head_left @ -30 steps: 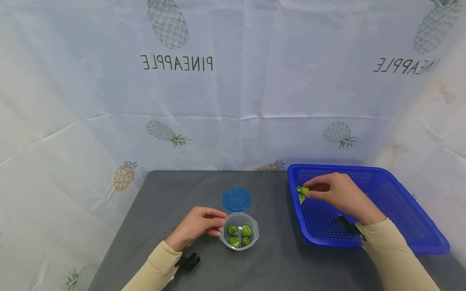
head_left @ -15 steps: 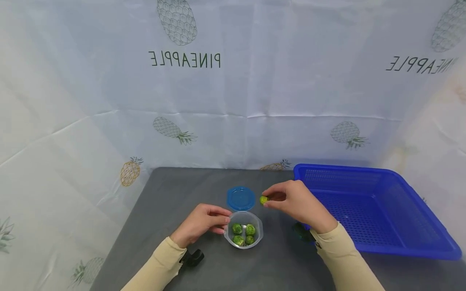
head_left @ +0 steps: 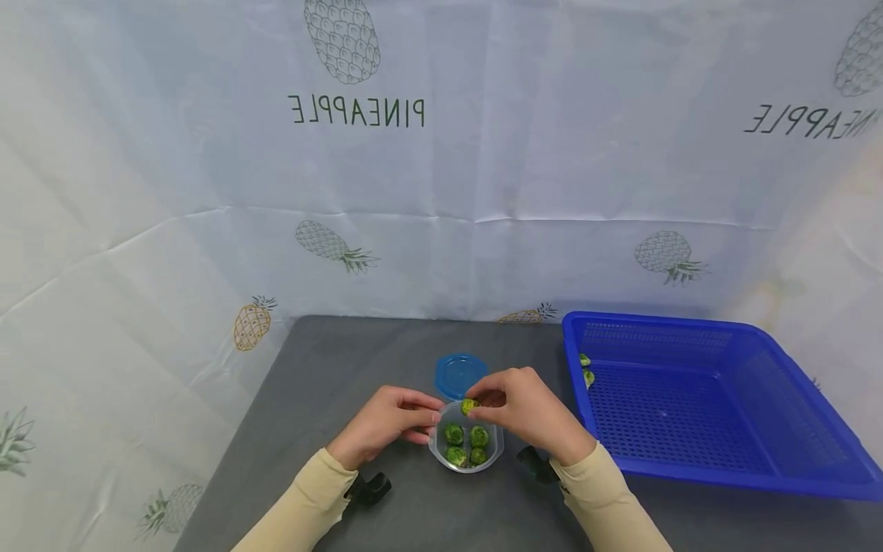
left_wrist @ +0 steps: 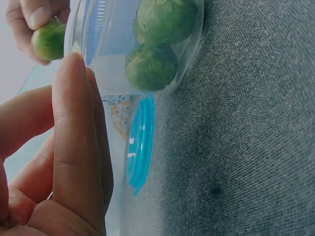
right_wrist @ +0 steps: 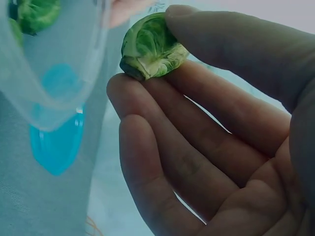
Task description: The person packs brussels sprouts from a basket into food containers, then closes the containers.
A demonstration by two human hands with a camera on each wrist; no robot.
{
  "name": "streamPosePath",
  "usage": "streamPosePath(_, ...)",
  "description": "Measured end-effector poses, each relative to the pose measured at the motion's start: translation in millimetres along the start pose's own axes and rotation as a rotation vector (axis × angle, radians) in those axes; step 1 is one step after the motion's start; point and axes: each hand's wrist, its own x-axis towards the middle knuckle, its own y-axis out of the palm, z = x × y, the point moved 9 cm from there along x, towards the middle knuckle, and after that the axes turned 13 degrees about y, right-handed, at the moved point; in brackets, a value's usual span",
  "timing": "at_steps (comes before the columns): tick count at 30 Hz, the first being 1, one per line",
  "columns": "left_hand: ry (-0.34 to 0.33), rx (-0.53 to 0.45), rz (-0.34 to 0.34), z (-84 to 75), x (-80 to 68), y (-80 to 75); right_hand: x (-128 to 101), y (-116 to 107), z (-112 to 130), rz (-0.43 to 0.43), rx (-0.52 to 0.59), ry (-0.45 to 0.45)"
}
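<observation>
In the head view, my right hand [head_left: 520, 404] is over the far part of a small clear plastic container [head_left: 498, 452], pinching a Brussels sprout [right_wrist: 150, 46] between thumb and fingertips. Several more sprouts [head_left: 454, 435] lie at the bottom of the container. My left hand [head_left: 389, 424] rests its fingertips against the container's left rim; in the left wrist view the fingers are fairly straight and stay outside the wall. Behind the container lies a blue lid [head_left: 461, 374], flat on the table.
A large blue plastic basket [head_left: 683, 469] stands on the right, with a couple of sprouts [head_left: 588, 378] by its left wall. Grey cloth covers the table [head_left: 359, 353]. A white curtain [head_left: 524, 153] with pineapple prints hangs behind it.
My right hand has picked a sprout out of the basket and carried it left to above the container. The left hand stays at the rim; the whole view has shifted slightly.
</observation>
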Motion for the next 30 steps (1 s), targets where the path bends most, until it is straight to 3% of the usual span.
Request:
streamPosePath(8, -0.005, 0.000, -0.007, -0.3, 0.0, -1.3, 4.3, 11.2, -0.7, 0.002, -0.049, -0.002)
streamPosePath(30, -0.008, 0.002, -0.006, 1.1, 0.7, 0.1, 6.2, 15.9, 0.1, 0.013, -0.093, -0.013)
